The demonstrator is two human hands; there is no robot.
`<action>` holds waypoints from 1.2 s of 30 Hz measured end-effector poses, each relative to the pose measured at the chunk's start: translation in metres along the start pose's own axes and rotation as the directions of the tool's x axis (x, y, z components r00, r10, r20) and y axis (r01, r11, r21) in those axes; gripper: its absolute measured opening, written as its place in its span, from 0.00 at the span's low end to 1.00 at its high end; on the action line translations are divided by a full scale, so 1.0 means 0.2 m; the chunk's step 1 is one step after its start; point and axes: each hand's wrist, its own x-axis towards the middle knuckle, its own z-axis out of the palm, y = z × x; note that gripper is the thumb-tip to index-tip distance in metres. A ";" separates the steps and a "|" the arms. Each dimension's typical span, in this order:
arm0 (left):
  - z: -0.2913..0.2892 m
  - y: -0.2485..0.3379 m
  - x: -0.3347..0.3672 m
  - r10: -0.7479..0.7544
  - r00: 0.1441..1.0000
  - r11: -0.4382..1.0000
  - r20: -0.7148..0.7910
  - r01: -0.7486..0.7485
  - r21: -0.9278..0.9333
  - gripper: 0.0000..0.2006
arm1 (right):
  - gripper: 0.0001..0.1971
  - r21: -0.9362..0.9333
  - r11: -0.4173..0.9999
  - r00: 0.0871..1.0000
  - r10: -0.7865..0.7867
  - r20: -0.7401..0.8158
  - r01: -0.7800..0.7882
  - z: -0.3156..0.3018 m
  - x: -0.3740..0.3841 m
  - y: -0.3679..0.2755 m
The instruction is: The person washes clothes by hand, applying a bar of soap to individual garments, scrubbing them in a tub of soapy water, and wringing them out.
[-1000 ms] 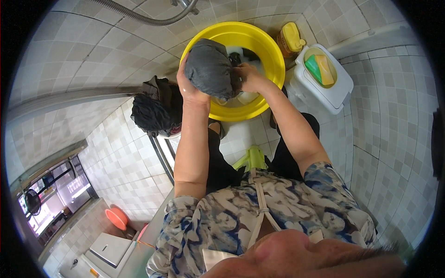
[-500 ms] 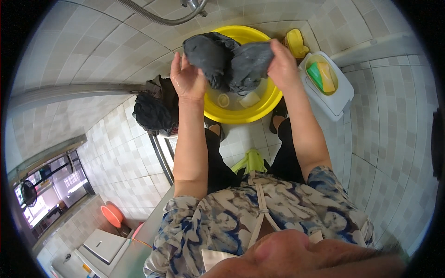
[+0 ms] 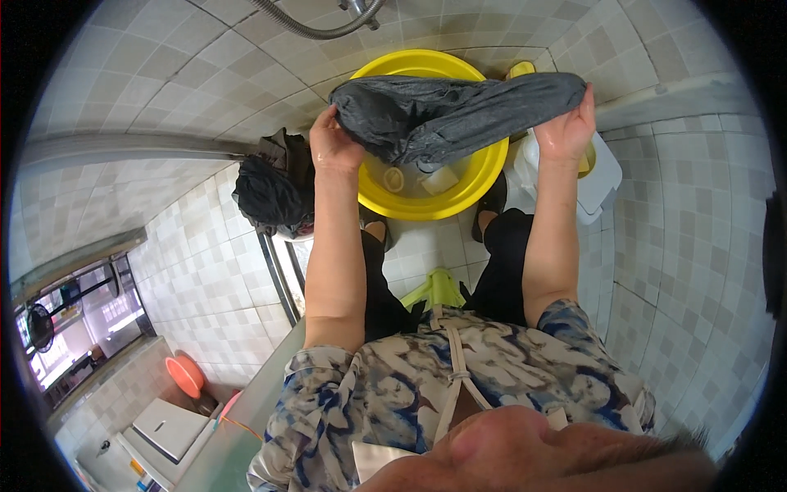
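Note:
A dark grey wet garment is stretched out sideways over a yellow basin. My left hand grips its left end, fingers partly hidden behind the cloth. At the far right end, my right hand holds the garment between thumb and fingers. Shallow water lies in the basin under the cloth. A white block and a small pale ring-like thing rest in it.
Dark clothes are heaped left of the basin. On the right stands a white lidded bin, partly behind my right hand. A metal hose hangs on the tiled wall. A light green stool is below me.
My right hand has moved right, drawing the bunched garment out into a long strip. It now covers part of the white bin. My left hand keeps its grip nearly in place.

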 end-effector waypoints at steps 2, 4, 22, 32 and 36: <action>0.01 0.03 0.00 0.048 0.998 0.999 -0.039 -0.047 0.012 0.16 | 0.18 -0.011 0.988 0.964 0.154 0.218 -0.155 -0.05 0.02 0.00; 0.02 0.03 -0.01 0.040 0.999 0.999 0.023 -0.040 -0.020 0.16 | 0.17 -0.574 0.818 0.999 0.015 -0.042 -0.036 -0.08 0.01 0.08; 0.05 0.04 -0.14 -0.060 0.898 0.997 0.436 0.031 0.073 0.21 | 0.15 -0.926 0.376 0.971 0.227 0.069 -0.022 0.00 -0.07 0.64; 0.06 -0.18 -0.17 -0.208 0.881 0.170 0.426 -0.396 0.902 0.50 | 0.16 -0.274 0.917 0.955 0.259 -0.146 -0.291 0.04 -0.03 0.50; 0.07 -0.15 -0.11 -0.392 0.880 0.368 0.267 -0.116 0.922 0.39 | 0.13 -0.399 0.900 0.976 0.110 -0.187 -0.178 0.06 -0.01 0.45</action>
